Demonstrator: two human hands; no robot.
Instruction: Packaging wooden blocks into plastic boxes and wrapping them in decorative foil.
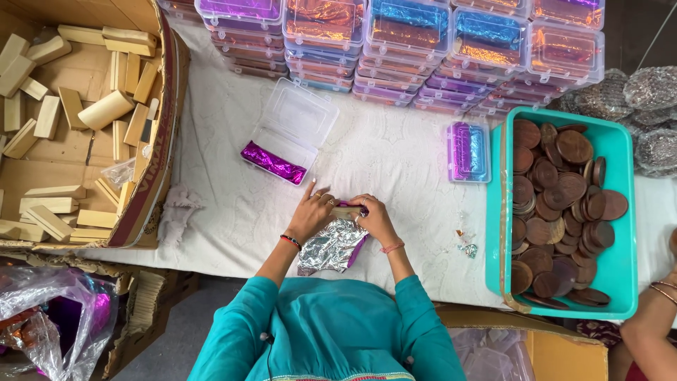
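Teal sleeves [317,331] lead up to both hands on the white cloth [395,162]; left hand [312,212] and right hand [374,217] pinch a small wooden block [345,210] between them, closed on it, over a crinkled foil sheet [331,245]; an open clear box [290,132] lies just beyond; a teal bin [620,268] of brown discs stands right.

The small block [345,210] between the left hand [312,212] and the right hand [374,217] is mostly hidden by fingers and foil [331,245]. At 9 o'clock, the cardboard box [151,176] of wooden blocks runs off the picture's edge. At 12 o'clock, the stacked clear boxes [402,42] are cut off on top. At 4 o'clock, another person's arm [652,317] is cut off. Tiny scraps [467,247] beside the teal tub [620,282] are too small to tell.
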